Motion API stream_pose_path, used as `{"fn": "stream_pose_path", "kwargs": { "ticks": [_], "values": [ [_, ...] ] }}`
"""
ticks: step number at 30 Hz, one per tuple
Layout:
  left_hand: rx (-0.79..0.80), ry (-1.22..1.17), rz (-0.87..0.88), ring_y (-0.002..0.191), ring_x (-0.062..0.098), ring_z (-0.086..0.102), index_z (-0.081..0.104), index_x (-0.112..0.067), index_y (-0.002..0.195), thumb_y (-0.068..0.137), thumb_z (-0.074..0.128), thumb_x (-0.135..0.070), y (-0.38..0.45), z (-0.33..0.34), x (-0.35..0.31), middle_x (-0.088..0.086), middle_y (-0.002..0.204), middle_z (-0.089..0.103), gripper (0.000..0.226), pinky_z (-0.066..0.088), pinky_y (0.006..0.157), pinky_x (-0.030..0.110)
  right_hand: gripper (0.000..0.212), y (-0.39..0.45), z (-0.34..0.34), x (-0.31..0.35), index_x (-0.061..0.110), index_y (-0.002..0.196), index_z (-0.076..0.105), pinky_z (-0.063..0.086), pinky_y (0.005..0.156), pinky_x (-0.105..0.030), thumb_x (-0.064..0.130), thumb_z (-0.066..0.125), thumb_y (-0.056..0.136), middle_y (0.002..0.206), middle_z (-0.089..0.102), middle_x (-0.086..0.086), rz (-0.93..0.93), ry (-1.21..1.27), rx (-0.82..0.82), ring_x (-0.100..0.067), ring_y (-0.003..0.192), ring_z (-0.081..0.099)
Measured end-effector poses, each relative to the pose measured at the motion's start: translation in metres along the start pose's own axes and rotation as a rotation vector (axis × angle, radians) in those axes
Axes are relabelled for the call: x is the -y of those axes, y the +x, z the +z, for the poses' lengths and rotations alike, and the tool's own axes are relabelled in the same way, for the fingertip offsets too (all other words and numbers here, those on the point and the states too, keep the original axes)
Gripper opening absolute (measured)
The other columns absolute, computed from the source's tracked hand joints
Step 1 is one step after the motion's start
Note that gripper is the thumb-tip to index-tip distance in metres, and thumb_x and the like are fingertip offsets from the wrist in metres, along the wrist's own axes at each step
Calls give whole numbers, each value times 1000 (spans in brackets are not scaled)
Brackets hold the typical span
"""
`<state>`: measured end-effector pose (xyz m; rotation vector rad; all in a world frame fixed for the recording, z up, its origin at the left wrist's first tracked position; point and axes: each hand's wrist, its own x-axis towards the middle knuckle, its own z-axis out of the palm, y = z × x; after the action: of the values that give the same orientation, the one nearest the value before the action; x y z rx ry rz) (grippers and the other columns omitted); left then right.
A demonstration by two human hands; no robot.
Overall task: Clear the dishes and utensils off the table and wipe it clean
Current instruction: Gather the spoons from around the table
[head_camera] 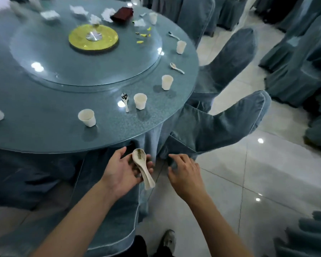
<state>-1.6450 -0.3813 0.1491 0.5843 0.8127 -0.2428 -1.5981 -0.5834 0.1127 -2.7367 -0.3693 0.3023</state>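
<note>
Left hand (121, 170) cradles stacked white ceramic soup spoons (143, 166); right hand (183, 171) hangs empty, fingers loosely curled.
Next soiled white spoon (125, 102) lies at twelve o'clock, handle pointing back; right hand looks likelier.

Seven white cups (140, 101) on the table; three loose spoons (125, 101) there; perhaps two stacked spoons (142, 164) in hand.

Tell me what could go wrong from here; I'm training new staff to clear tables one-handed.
The stacked spoons lie loosely across the left hand, handles jutting past the fingers over the tiled floor; they could slide off and break. Adding the dirty spoon may topple the stack. The nearest cup stands by the table's edge, easily knocked by a reaching arm.
</note>
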Motion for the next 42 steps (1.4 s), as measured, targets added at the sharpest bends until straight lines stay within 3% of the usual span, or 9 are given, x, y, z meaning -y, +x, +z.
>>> {"fn": "stream_pose_path", "kwargs": {
  "ticks": [9,14,24,29,34,36,38,40,42],
  "values": [
    [-143,-209,134,100,40,65,59,0,130,103,39,-44,32,28,10,24,119,67,55,60,79,49,44,103,-8,-18,28,139,51,39,101,-40,34,52,96,134,53,2,-309,-59,158,-23,121,52],
    [-204,-315,198,98,39,65,60,1,131,102,40,-44,67,33,-13,23,119,68,57,53,89,52,41,180,2,10,23,136,53,42,98,-43,30,53,95,133,53,-4,-469,-129,246,-29,118,53],
    [-311,-415,230,107,39,62,57,0,136,103,35,-46,121,30,-62,23,131,65,61,52,90,52,51,302,54,79,17,144,41,47,97,-47,28,51,95,139,44,-13,-556,-214,497,-37,119,53],
    [-362,-488,242,107,39,62,59,-1,134,103,37,-45,136,25,-64,24,133,64,59,50,95,53,61,343,87,107,13,154,19,46,92,-46,29,45,101,147,27,-22,-537,-264,577,-43,117,55],
    [-411,-546,250,105,38,62,60,-1,133,102,37,-45,150,22,-62,24,132,64,58,50,96,53,69,368,106,126,9,158,3,39,107,-45,29,41,104,161,-5,-32,-430,-257,609,-46,136,42],
    [-430,-561,253,102,37,63,61,-1,133,103,37,-45,155,21,-60,24,130,65,58,51,94,52,66,372,112,129,3,156,10,41,103,-43,25,43,103,160,4,-30,-456,-259,572,-44,133,45],
    [-444,-580,256,102,37,64,60,-2,134,102,37,-45,159,18,-60,23,128,66,59,51,93,52,54,373,119,125,1,147,29,47,86,-40,17,50,100,151,25,-22,-527,-246,486,-40,115,60],
    [-455,-603,255,102,36,64,59,-2,135,102,38,-45,162,16,-60,23,125,67,59,52,92,52,32,368,122,117,4,131,46,41,69,-38,13,50,100,135,38,-15,-565,-199,434,-37,99,64],
    [-456,-621,252,102,37,64,59,-2,136,102,38,-45,164,15,-61,22,124,67,59,52,91,52,19,360,121,105,7,117,54,35,65,-36,14,44,103,123,43,-12,-589,-163,426,-38,92,63]
  ]
}}
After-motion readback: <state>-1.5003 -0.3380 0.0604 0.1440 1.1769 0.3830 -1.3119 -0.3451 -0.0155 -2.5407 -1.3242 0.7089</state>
